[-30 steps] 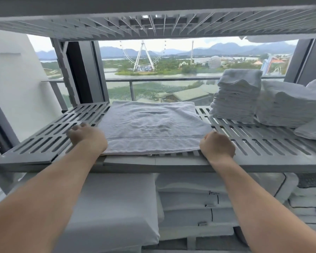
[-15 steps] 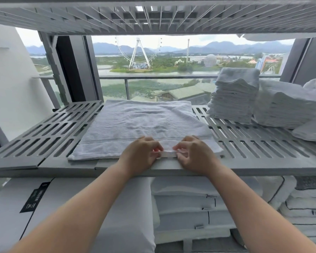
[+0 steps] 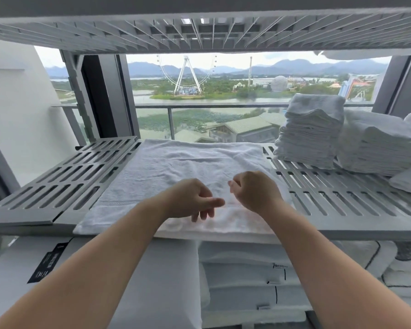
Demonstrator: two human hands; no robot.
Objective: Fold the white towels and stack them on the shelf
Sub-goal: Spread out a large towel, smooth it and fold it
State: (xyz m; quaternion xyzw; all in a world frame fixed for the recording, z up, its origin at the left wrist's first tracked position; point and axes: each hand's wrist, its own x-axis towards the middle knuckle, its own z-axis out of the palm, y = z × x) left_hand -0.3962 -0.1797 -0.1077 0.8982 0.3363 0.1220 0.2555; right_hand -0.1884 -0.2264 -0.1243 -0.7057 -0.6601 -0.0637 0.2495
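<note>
Slatted shelf point(image 3: 69, 186), flat towel point(image 3: 188, 162), folded stacks point(image 3: 311, 134) (at right) — left hand point(image 3: 188, 200), right hand point(image 3: 256, 193) above, fingers point(image 3: 211, 203) loosely curled, empty

Bright daylight, all from the window point(image 3: 199, 96) beyond the fingertips. Overcast sky, so light is soft and shadows faint. Scene is backlit: upper shelf point(image 3: 199, 29) above the fingers reads grey and dim, storage below the wrists dim too. White towel point(image 3: 176, 167) under the fingers is near clipping, weave washed out toward the near edge. Motion blur on left hand point(image 3: 190, 200) fingers point(image 3: 214, 204), with a pinkish smear on the cloth just below them. Right hand point(image 3: 252, 191) is mildly soft. Folded stacks point(image 3: 311, 131) right of the fingers are fairly sharp. Wide-angle bowing: shelf point(image 3: 57, 186) edges curve, forearms stretch at the bottom corners.
</note>
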